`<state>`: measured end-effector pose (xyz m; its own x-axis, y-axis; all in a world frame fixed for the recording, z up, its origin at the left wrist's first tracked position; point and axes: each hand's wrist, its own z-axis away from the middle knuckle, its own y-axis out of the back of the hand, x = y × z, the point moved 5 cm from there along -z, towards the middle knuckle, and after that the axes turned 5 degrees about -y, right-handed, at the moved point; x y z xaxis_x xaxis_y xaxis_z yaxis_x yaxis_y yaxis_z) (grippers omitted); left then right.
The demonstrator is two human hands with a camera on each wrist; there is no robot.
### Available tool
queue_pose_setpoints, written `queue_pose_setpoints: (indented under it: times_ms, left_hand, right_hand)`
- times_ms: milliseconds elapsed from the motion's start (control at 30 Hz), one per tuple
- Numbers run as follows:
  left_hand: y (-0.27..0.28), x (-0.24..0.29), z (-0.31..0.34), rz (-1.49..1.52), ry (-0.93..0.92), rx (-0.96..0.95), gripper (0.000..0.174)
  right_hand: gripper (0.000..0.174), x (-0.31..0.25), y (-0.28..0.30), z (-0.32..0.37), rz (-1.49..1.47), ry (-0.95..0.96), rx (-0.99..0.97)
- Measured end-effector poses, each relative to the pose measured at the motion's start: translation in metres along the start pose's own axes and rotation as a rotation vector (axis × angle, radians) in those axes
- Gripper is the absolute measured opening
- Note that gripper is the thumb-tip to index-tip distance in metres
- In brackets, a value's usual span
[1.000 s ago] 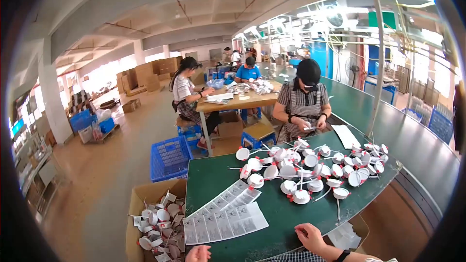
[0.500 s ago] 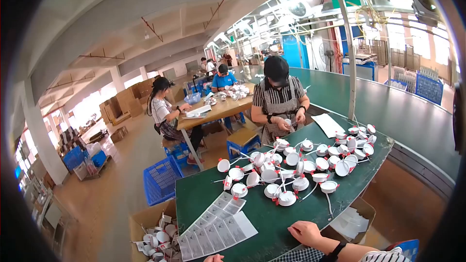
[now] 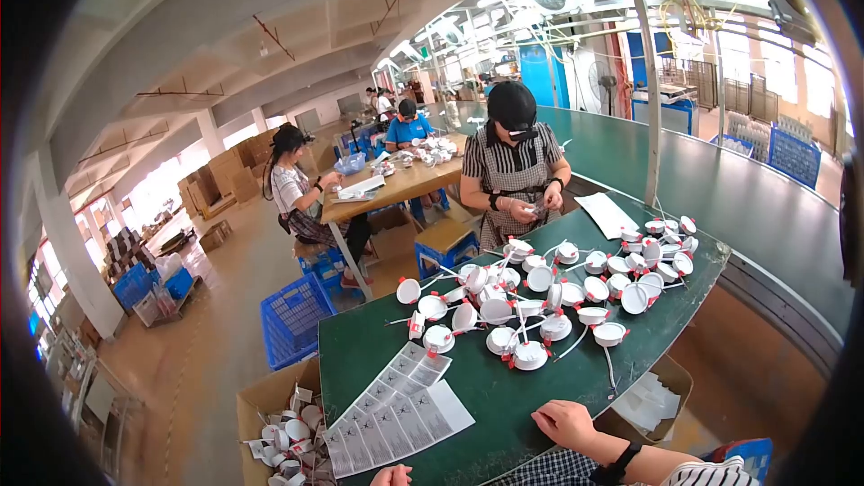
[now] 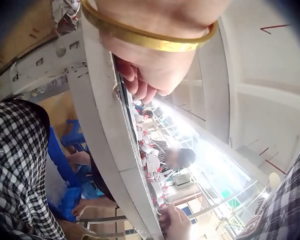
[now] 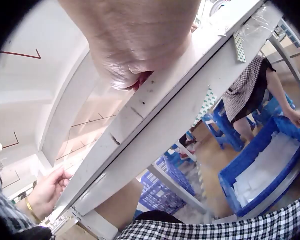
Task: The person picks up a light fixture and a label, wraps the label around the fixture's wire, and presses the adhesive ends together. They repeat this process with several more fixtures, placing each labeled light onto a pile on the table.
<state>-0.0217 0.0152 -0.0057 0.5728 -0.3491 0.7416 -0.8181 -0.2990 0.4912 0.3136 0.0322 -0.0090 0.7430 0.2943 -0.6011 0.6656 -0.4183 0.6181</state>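
My right hand [image 3: 565,423] rests on the near edge of the green table [image 3: 531,405], its fingers loosely bent and holding nothing. At the bottom of the head view, my left hand [image 3: 392,475] lies by the same edge, only partly visible. The left wrist view shows that hand [image 4: 150,65] with loosely curled, empty fingers over the table edge. In the right wrist view the right hand [image 5: 140,45] leans on the white edge, its fingers mostly hidden. Printed label sheets [image 3: 396,425] lie ahead of the left hand; white round lamps [image 3: 529,356] with red clips and cables are heaped beyond.
A carton [image 3: 252,396] of lamps stands left of the table, beside a blue crate [image 3: 295,319]. Another carton [image 3: 677,387] with white sheets is at the right. Across the table a person [image 3: 513,162] handles a small piece; a metal post [image 3: 652,126] rises behind.
The head view has tilted and swung right, so the table and lamps appear further left. Both hands stay by the table edge, empty. The person opposite has lowered the piece slightly.
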Motion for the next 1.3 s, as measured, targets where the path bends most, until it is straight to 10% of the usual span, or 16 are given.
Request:
queue_pose_setpoints:
  times_ms: [567,667,867,933,1033,1300]
  left_hand:
    - [-0.011,-0.032,0.0,0.049,0.186,-0.066,0.021]
    - [-0.008,-0.022,0.005,0.059,0.279,-0.053,0.023]
    - [-0.002,0.002,-0.009,-0.034,0.102,-0.068,0.024]
    - [-0.004,-0.014,-0.003,0.004,0.312,-0.174,0.022]
    - [0.004,0.008,-0.002,-0.001,0.045,-0.092,0.027]
    - [0.009,0.002,-0.002,0.115,0.131,-0.106,0.02]
  right_hand:
    - [0.014,0.002,-0.002,-0.004,0.006,-0.027,-0.021]
    - [0.016,-0.002,-0.009,-0.023,0.042,-0.198,-0.281]
    - [0.019,-0.031,-0.063,-0.108,-0.105,0.149,-0.239]
    - [0.033,-0.003,-0.103,-0.134,-0.634,-0.548,-0.482]
    - [0.037,0.028,-0.147,-0.16,-1.077,-0.915,-0.307]
    - [0.028,0.008,-0.168,-0.188,-1.135,-0.77,-0.029]
